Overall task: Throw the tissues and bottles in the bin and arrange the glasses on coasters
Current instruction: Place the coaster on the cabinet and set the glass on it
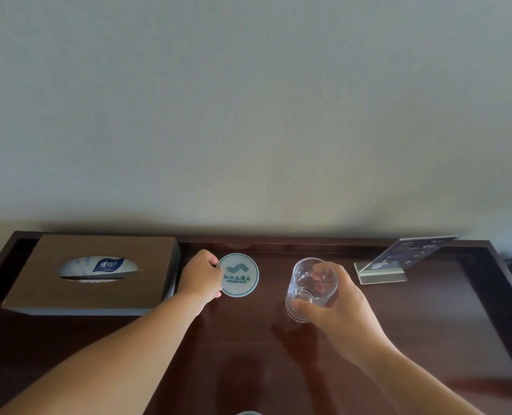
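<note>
A round white coaster (240, 276) with a teal logo lies on the dark wooden table (248, 354), near the back. My left hand (200, 277) grips the coaster's left edge with its fingers. A clear empty glass (311, 289) is held tilted just above the table to the right of the coaster. My right hand (335, 298) is wrapped around the glass from the right side. No bottle, loose tissue or bin is in view.
A brown tissue box (99, 274) with a tissue pack showing through its oval slot stands at the back left. An acrylic sign stand (398, 262) leans at the back right. A raised rim (500, 280) runs around the table. A pale wall is behind.
</note>
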Action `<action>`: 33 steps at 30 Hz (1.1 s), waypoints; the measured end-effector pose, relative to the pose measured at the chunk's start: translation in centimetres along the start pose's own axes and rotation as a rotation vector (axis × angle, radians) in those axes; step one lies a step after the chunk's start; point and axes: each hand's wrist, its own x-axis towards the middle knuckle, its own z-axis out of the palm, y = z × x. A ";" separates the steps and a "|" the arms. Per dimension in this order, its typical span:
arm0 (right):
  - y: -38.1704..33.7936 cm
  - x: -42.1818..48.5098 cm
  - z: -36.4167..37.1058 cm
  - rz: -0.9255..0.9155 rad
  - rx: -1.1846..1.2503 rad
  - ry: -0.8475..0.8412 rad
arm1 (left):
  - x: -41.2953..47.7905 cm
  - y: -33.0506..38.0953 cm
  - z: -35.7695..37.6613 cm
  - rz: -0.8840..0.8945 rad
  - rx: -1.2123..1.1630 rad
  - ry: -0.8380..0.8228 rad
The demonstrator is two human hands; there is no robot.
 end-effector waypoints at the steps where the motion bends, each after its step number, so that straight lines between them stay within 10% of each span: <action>1: 0.0 0.1 0.2 0.001 0.001 -0.001 | 0.1 0.0 0.1 0.000 -0.001 0.000; 33: -4.0 7.5 8.6 -0.118 -0.060 -0.169 | -3.5 -0.7 -4.6 0.200 -0.044 -0.064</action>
